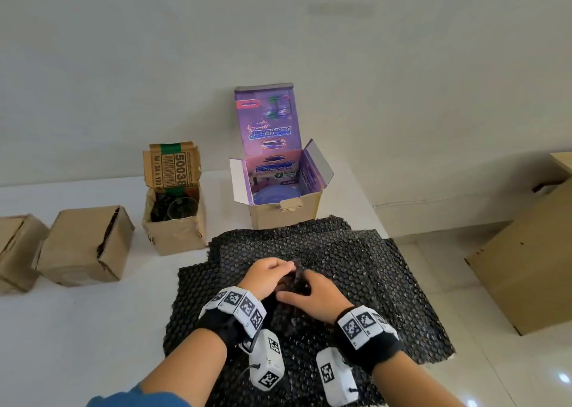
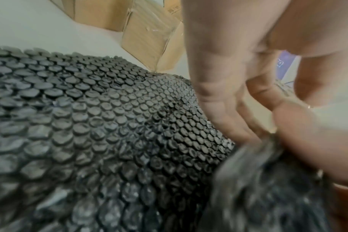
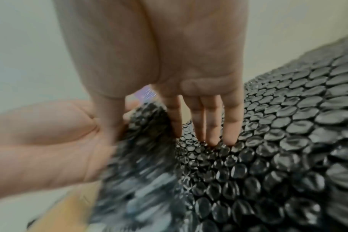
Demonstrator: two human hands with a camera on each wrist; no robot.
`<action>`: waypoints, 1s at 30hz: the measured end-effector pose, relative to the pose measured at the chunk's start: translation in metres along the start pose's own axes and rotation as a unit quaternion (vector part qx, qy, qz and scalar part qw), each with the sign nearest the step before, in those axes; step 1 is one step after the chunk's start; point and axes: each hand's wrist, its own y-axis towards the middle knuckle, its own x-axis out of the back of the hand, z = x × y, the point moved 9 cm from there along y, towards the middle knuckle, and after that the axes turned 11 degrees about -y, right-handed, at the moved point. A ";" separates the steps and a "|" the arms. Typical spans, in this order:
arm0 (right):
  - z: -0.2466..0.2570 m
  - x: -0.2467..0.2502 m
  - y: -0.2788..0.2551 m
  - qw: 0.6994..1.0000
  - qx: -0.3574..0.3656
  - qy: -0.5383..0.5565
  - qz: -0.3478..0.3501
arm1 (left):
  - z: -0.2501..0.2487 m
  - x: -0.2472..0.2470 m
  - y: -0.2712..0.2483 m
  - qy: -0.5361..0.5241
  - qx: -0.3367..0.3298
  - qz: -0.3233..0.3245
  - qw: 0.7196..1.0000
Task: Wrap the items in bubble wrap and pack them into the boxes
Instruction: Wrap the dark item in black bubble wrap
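Note:
A black bubble wrap sheet [image 1: 356,261] lies spread over the white table's near right part. At its centre both hands meet over a raised fold of wrap [image 3: 149,122]. My right hand [image 1: 292,285] pinches that fold between thumb and index finger [image 3: 174,119], and its other three fingers press straight down on the sheet. Beside it, my left hand [image 1: 286,267] curls over the same fold; its fingers [image 2: 224,113] reach down to the wrap's edge. Whatever is inside the fold is hidden.
An open purple lamp box [image 1: 280,217] with a blue round item [image 1: 275,194] stands behind the sheet. Left of it stands a small open box [image 1: 175,233] holding a glass, then two closed boxes [image 1: 86,245]. A large carton [image 1: 526,261] sits on the floor, right.

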 end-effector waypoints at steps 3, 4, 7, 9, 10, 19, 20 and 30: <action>-0.024 0.017 0.006 0.986 -0.043 0.145 -0.062 | -0.001 -0.018 0.000 -0.112 0.032 0.024 0.993; -0.038 0.024 0.007 0.979 -0.064 0.174 -0.080 | -0.001 -0.017 0.003 -0.085 0.020 0.010 0.996; -0.074 0.044 0.006 0.972 -0.117 0.160 -0.124 | 0.012 -0.015 0.017 0.110 -0.002 -0.026 0.994; -0.090 0.055 0.002 0.974 -0.153 0.090 -0.141 | 0.027 -0.023 0.024 0.177 0.029 -0.021 0.984; -0.095 0.058 0.000 0.974 -0.165 0.060 -0.144 | 0.034 -0.028 0.026 0.190 0.040 -0.016 0.981; -0.106 0.054 -0.001 0.978 -0.146 -0.007 -0.147 | 0.051 -0.057 0.041 0.198 0.059 -0.030 0.978; -0.102 0.057 -0.004 0.978 -0.134 -0.011 -0.162 | 0.051 -0.057 0.041 0.186 0.063 -0.026 0.980; -0.008 0.088 -0.010 0.976 0.027 0.022 -0.214 | -0.007 -0.009 0.023 -0.116 -0.004 0.026 0.993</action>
